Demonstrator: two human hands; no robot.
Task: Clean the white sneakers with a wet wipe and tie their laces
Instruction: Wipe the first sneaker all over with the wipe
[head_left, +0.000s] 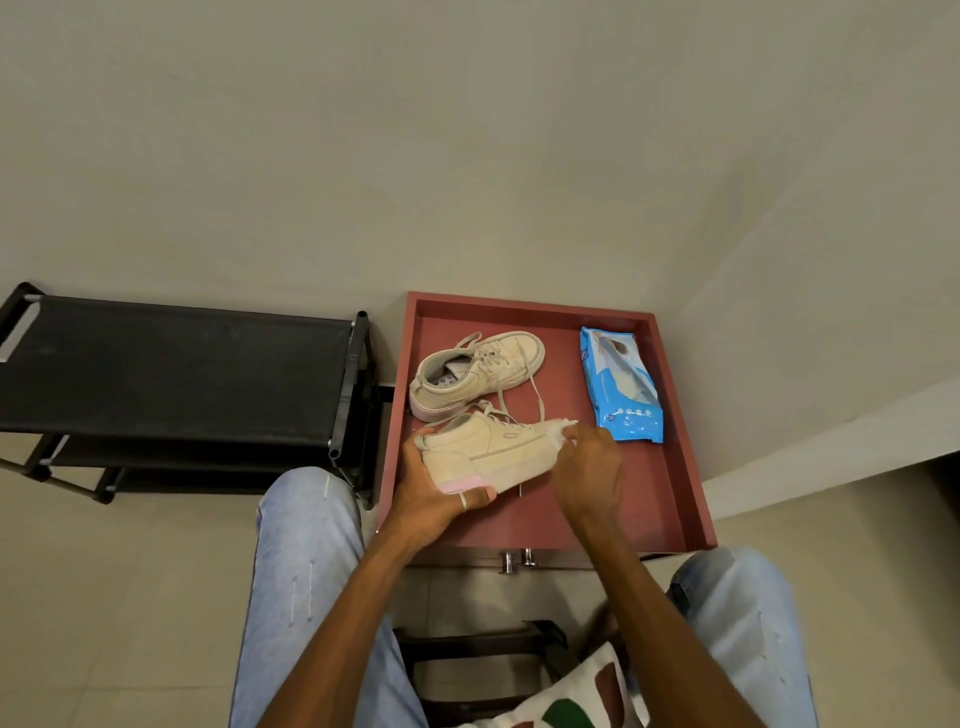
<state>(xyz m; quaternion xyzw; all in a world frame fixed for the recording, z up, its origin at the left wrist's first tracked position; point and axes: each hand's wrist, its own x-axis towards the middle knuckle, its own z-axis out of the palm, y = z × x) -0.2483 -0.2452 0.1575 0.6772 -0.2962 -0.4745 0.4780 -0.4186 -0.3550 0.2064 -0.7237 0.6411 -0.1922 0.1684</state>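
2 sneakers (480, 415) (one behind the other) in tray (670, 467), wipes pack (621, 384) right.

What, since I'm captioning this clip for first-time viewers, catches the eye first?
The red tray at centre, where the left hand grips a white sneaker by its heel while the right hand holds a wet wipe at its toe. Behind lies the second sneaker, laces loose, with a blue wipes pack to its right and a black shoe rack left of the tray.

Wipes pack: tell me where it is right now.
Head view: the blue wipes pack lies at the right of the red tray, right of the far sneaker, just beyond the right hand.
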